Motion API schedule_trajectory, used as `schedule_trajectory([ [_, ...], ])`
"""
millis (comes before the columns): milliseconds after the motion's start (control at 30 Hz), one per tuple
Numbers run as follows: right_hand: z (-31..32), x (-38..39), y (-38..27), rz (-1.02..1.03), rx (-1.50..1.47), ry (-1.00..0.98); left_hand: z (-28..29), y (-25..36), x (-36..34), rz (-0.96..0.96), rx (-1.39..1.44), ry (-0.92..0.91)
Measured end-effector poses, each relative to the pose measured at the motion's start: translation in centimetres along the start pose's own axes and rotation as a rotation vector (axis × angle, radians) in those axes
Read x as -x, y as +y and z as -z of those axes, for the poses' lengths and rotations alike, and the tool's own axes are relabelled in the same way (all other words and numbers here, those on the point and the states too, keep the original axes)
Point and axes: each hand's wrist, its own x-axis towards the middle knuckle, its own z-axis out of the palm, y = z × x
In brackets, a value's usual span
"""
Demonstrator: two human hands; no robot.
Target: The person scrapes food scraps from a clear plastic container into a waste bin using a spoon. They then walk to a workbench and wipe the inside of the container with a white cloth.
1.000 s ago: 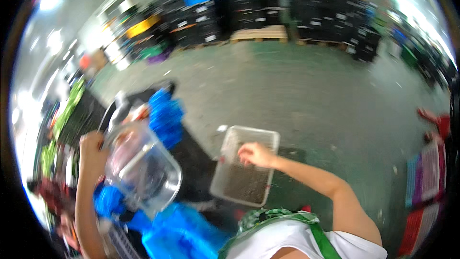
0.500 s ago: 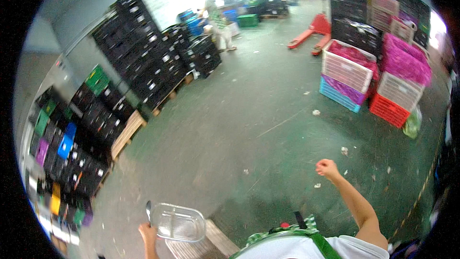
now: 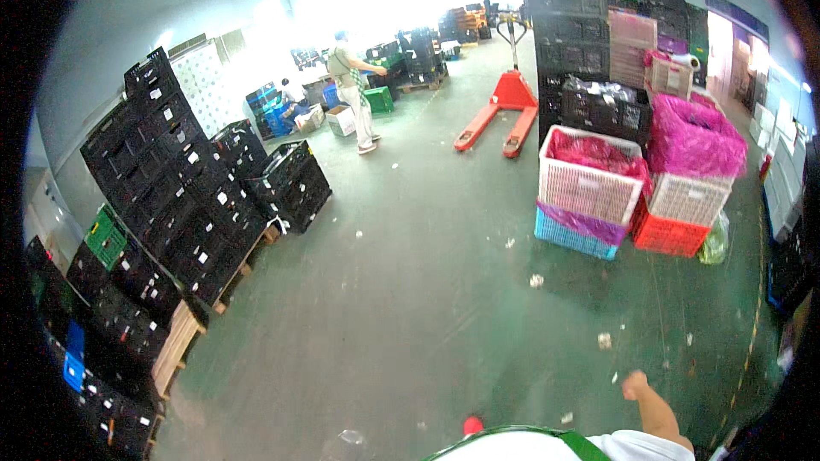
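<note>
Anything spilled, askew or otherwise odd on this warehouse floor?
Small pale scraps lie scattered over the green floor near the stacked pink-lined crates. The black crate stacks on the left pallets look uneven. The right hand is a closed fist holding nothing visible.

The person wears a white short-sleeved shirt (image 3: pixel 547 448), a green strap (image 3: pixel 582 444) and a red shoe (image 3: pixel 472 425).

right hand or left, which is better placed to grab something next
Right, probably. The right hand shows at the lower edge, closed in a fist and holding nothing, above the green floor. The left hand is out of view.
</note>
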Motion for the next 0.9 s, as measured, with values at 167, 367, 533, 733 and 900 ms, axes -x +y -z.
schedule_trajectory([
  [167, -3.0, -3.3, 2.5, -0.643, -0.396, -0.501, -3.8, 19.1, -14.5, -0.108, 0.079, -0.081],
  [367, 6.5, -19.1, -0.4, -0.723, -0.444, -0.328, -7.0, 37.1, -32.0, -0.155, 0.102, -0.083],
  [533, 18.9, -48.3, -1.0, -0.475, -0.299, 0.105, -7.8, 51.6, -45.2, -0.128, 0.115, -0.054],
  [733, 73.0, -73.3, -9.9, -0.269, -0.685, 0.547, -8.8, 65.9, -60.2, -0.058, 0.162, -0.072],
  [900, 86.0, -94.8, -13.6, -0.154, -0.702, 0.604, -11.1, 76.5, -75.5, -0.011, 0.156, -0.055],
])
